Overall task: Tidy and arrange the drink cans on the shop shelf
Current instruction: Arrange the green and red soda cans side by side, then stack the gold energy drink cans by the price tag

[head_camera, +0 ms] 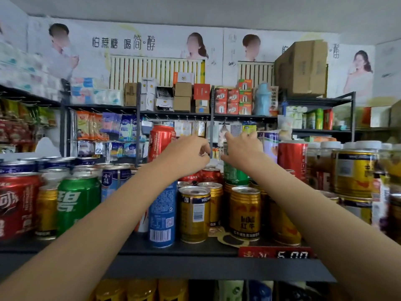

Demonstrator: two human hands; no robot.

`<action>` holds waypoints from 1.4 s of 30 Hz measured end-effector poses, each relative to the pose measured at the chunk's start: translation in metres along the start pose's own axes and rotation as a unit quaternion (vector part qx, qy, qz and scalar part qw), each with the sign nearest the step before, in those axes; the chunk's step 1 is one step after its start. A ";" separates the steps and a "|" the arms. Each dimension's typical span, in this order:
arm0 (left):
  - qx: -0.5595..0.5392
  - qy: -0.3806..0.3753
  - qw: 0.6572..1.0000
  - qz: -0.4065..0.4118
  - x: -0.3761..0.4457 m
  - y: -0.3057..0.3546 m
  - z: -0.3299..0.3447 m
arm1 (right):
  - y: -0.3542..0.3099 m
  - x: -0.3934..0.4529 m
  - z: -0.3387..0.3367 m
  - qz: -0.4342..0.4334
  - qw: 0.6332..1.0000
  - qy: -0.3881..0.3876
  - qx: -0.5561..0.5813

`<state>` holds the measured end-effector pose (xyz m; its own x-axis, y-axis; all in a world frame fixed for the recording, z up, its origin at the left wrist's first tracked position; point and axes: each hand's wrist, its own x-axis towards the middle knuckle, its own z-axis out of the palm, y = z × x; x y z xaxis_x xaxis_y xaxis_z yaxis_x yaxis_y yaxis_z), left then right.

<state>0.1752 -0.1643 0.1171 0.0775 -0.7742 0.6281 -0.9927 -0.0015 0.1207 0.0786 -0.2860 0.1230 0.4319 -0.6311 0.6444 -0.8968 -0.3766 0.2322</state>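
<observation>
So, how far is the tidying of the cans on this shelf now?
Partly done: the gold cans stand upright at the front of the dark shelf. In hand: left hand and right hand reach to the back, beside a raised red can and a green can; the grip is unclear. Left: colours stay mixed.
</observation>
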 end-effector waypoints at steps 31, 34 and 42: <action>-0.313 0.178 0.911 -0.202 -0.159 -0.072 -0.078 | -0.159 -0.139 -0.057 -0.188 0.786 0.059 0.586; -0.223 0.150 0.935 -0.232 -0.168 -0.089 -0.065 | -0.180 -0.147 -0.040 -0.176 0.813 0.033 0.554; -0.058 0.093 0.974 -0.200 -0.158 -0.092 -0.036 | -0.182 -0.158 -0.022 -0.144 0.839 0.013 0.525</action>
<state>0.2573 -0.0189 0.0340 0.4811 -0.5979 0.6411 -0.8640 -0.1994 0.4624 0.1714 -0.1027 -0.0054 0.6013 -0.4012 0.6910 -0.1714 -0.9094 -0.3789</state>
